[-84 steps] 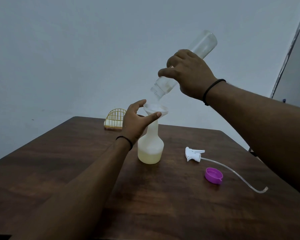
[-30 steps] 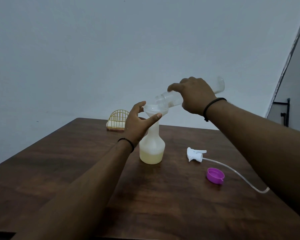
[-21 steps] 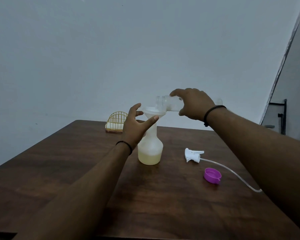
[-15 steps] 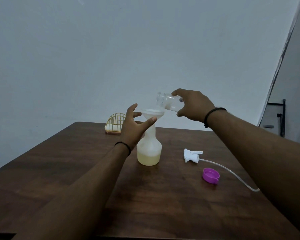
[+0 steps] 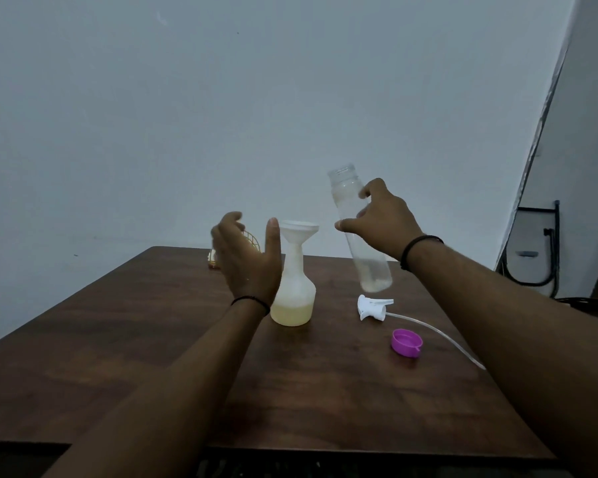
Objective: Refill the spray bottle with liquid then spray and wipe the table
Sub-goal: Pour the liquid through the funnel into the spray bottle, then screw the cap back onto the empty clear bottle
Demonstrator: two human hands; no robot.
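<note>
Head view, pouring step just ended. The right hand point(image 5: 382, 219) grips the clear refill bottle point(image 5: 361, 232) around its upper body; half a second ago this bottle lay nearly level with its mouth at the funnel point(image 5: 298, 231), and it is now close to upright, mouth up, held in the air to the right of the funnel and apparently almost empty. The left hand point(image 5: 247, 260), which earlier steadied the funnel rim, has let go and hovers just beside it with fingers relaxed, holding nothing. The spray bottle point(image 5: 293, 293) stands on the table point(image 5: 145, 339) with the funnel in its neck and pale yellow liquid filling only its base. The trigger head point(image 5: 373, 307) with its dip tube and the purple cap point(image 5: 406, 342) lie apart to the right. Refilling appears complete; removing the funnel and fitting the trigger head likely come next, before spraying and wiping.
</note>
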